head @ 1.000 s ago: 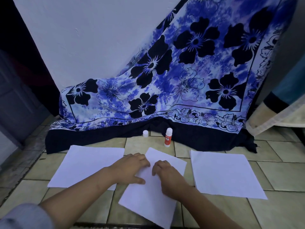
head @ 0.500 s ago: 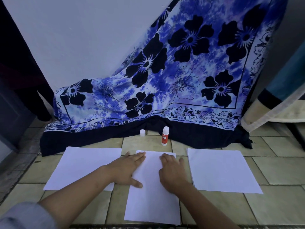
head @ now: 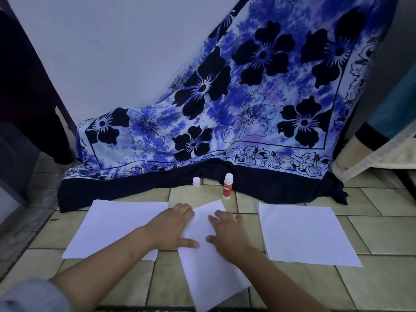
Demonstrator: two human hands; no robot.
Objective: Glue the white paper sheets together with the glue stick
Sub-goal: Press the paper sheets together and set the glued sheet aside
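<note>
A white sheet of paper (head: pixel 209 264) lies skewed on the tiled floor (head: pixel 382 287) — its far corner points toward the glue stick (head: pixel 227 186), its near end runs toward the bottom of the view. Both hands press flat on it with fingers spread: the left hand (head: pixel 172 228) on its left edge, the right hand (head: pixel 227 233) on its upper right part. Another white sheet (head: pixel 117 224) lies to the left, a third (head: pixel 304 233) to the right — flat, plain, unmarked. The glue stick stands upright, white with a red label, beside its white cap (head: pixel 196 181), just before the blue flowered cloth (head: pixel 225 113).
</note>
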